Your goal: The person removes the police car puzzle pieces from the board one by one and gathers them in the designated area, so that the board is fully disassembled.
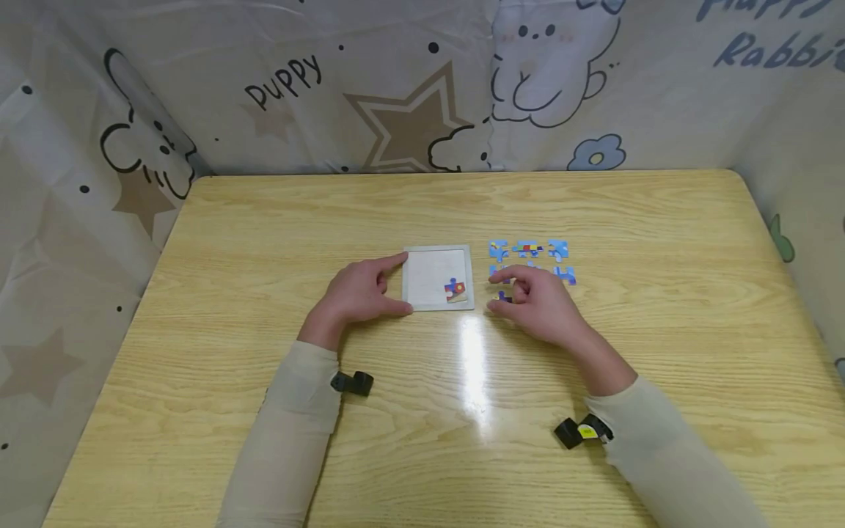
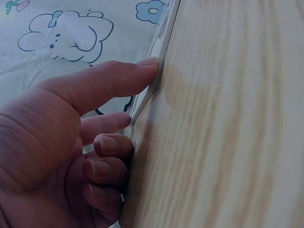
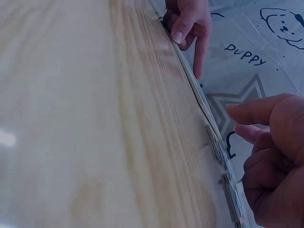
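A square puzzle tray [image 1: 428, 277] with a pale rim lies on the table. One red and blue jigsaw piece [image 1: 454, 288] sits in its lower right corner, slightly askew. My left hand [image 1: 359, 291] holds the tray's left side, index finger at the upper corner and thumb at the lower; its other fingers [image 2: 105, 168] are curled. Just right of the tray, my right hand [image 1: 538, 301] hovers over loose pieces, thumb and index finger apart with nothing seen between them. A dark blue piece [image 1: 503, 296] shows beside that thumb, partly hidden by the hand.
Light blue jigsaw pieces lie in rows right of the tray, among them a corner piece [image 1: 557, 250] and one with coloured blocks [image 1: 528, 248]. Each sleeve carries a black wrist camera [image 1: 353, 383]. A printed cloth [image 1: 396, 88] hangs behind the wooden table [image 1: 297, 213].
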Demonstrator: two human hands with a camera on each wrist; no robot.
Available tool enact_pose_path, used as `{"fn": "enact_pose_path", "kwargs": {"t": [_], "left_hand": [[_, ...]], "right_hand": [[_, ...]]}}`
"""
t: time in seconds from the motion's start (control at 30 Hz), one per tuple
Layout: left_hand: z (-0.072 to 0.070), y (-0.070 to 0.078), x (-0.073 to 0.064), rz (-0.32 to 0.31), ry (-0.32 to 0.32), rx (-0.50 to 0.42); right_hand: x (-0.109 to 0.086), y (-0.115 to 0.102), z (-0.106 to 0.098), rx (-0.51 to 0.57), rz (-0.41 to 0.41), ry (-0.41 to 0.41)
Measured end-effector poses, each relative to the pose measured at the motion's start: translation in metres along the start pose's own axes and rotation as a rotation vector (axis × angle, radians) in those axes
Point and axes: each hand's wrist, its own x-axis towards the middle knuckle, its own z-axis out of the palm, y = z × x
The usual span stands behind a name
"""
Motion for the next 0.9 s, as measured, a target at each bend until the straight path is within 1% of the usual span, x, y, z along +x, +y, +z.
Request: {"fn": "enact_pose_path", "kwargs": {"t": [0.23, 0.43, 0.67, 0.9], "left_hand": [[0.000, 0.000, 0.000, 0.013, 0.000, 0.002], [0.000, 0.001, -0.001, 0.020, -0.002, 0.003], [-0.001, 0.001, -0.001, 0.008, -0.012, 0.003], [-0.001, 0.000, -0.001, 0.005, -0.001, -0.006]], "right_hand": [[0.013, -0.014, 0.013, -0.023, 0.036, -0.050], [0.023, -0.023, 0.020, -0.063, 0.058, -0.092], [0.030, -0.025, 0.022, -0.112, 0.095, -0.117], [0.036, -0.025, 0.023, -0.131, 0.114, -0.126]]}}
